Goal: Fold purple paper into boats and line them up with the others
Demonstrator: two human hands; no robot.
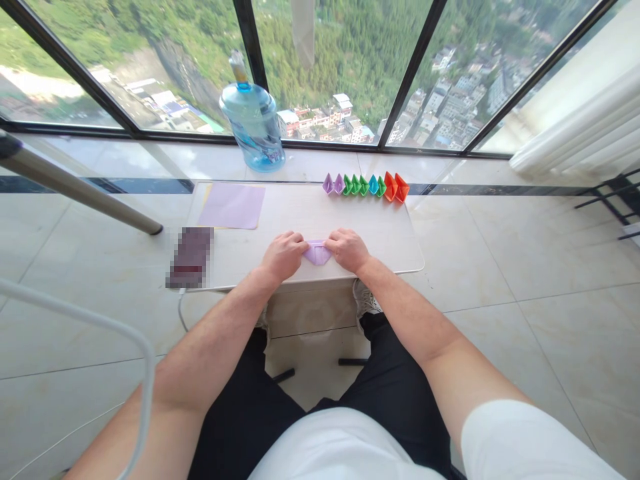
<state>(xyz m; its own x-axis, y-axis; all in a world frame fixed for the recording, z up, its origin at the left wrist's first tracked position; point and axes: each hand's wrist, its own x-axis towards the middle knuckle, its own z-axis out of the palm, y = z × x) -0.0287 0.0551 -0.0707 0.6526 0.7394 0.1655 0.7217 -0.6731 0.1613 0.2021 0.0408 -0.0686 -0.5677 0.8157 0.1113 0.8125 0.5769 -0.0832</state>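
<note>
Between my hands, near the front edge of the low white table (295, 207), is a small folded piece of purple paper (318, 253). My left hand (286, 255) is closed on its left corner, with thumb and fingers pinched together. The right corner is pinched the same way by my right hand (349, 249). Flaps and crease lines show on the paper's face. Towards the back right of the table stands a row of folded paper boats (363, 187) in purple, green, blue and orange. A stack of flat purple paper sheets (231, 205) lies at the back left.
A blurred-out dark phone (191, 258) with a white cable (183, 310) lies at the table's left edge. Behind the table, a large blue water bottle (255, 127) stands by the window. A metal pole (85, 185) slants in from the left; a white tube (115, 325) curves in front.
</note>
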